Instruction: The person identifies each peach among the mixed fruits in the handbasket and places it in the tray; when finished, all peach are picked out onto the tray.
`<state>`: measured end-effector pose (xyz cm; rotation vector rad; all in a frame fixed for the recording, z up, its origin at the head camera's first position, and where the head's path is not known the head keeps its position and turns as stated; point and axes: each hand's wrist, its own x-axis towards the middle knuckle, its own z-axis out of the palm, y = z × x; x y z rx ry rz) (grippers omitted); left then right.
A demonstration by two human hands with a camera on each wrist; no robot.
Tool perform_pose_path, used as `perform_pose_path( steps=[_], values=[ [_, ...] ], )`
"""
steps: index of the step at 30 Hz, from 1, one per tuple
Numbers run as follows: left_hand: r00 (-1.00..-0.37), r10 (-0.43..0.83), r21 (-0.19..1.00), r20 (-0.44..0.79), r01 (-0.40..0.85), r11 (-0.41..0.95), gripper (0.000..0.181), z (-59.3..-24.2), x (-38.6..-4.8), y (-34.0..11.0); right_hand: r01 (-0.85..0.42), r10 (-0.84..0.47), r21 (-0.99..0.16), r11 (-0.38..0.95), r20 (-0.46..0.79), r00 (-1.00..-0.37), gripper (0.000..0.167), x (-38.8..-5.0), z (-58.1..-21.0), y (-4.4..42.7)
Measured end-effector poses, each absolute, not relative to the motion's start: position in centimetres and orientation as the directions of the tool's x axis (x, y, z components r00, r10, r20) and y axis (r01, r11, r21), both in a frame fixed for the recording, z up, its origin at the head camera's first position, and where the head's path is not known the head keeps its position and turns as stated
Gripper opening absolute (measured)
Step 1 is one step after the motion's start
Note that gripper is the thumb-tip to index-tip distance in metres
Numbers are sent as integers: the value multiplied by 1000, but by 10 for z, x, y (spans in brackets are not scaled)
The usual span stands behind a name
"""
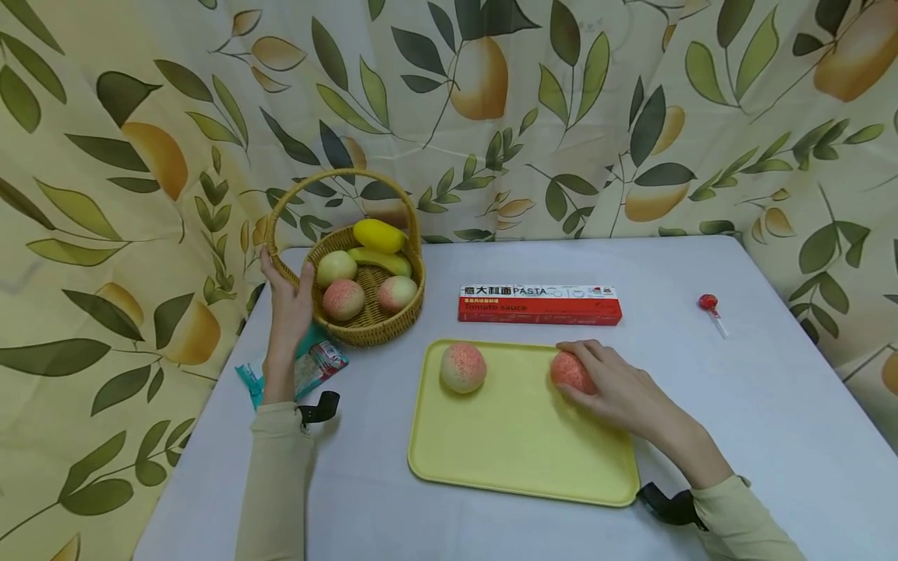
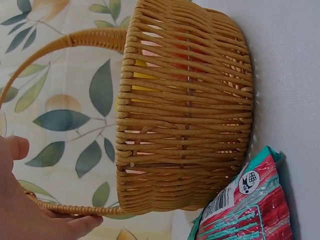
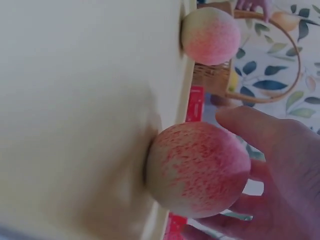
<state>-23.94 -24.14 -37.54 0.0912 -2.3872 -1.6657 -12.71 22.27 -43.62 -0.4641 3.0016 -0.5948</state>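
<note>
In the head view, my right hand (image 1: 617,386) curls its fingers and thumb round a pink peach (image 1: 571,372) at the right of the yellow tray (image 1: 519,487); the peach touches the tray in the right wrist view. A second peach (image 1: 463,367) lies at the tray's upper left. At the wicker basket (image 1: 368,333), my left hand (image 1: 288,312) touches the left side of the handle (image 1: 344,172), thumb spread away from nearly straight fingers. The basket holds two peaches, a pale green round fruit (image 1: 337,267), a banana (image 1: 386,262) and a yellow fruit (image 1: 380,234).
A teal and red packet (image 1: 319,366) lies below the basket, partly behind my left wrist. A red and white pasta box (image 1: 539,305) lies just behind the tray. Far right on the white table (image 1: 758,405) is a red lollipop (image 1: 708,302). Leaf-patterned cloth (image 1: 491,156) hangs behind.
</note>
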Motion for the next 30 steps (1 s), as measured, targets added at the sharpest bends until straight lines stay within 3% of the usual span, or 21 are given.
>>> perform_pose_path(
  steps=[5,11,15,21,26,30],
  values=[
    [-973,-178,929,150,77,362,88,-377,-239,-241,-385,-360,-329,862,138,-923,65,-130,-434,211],
    [-968,-194,925,161,79,371,87,-388,-247,-247,-582,-537,-274,766,224,-813,66,-144,-419,164],
    [-965,-193,925,179,98,367,86,-403,-256,-253,-684,-660,-278,675,187,-727,61,-167,-402,125],
    [-958,-216,911,190,89,404,87,-411,-259,-256,-763,-764,-259,592,124,-634,56,-235,-387,64],
    [-950,-226,903,215,105,416,89,-413,-258,-256,-757,-782,-288,587,43,-622,58,-289,-382,8],
    [-947,-221,900,232,123,417,89,-410,-263,-254,-704,-738,-253,664,-71,-671,61,-318,-383,-22]
  ],
)
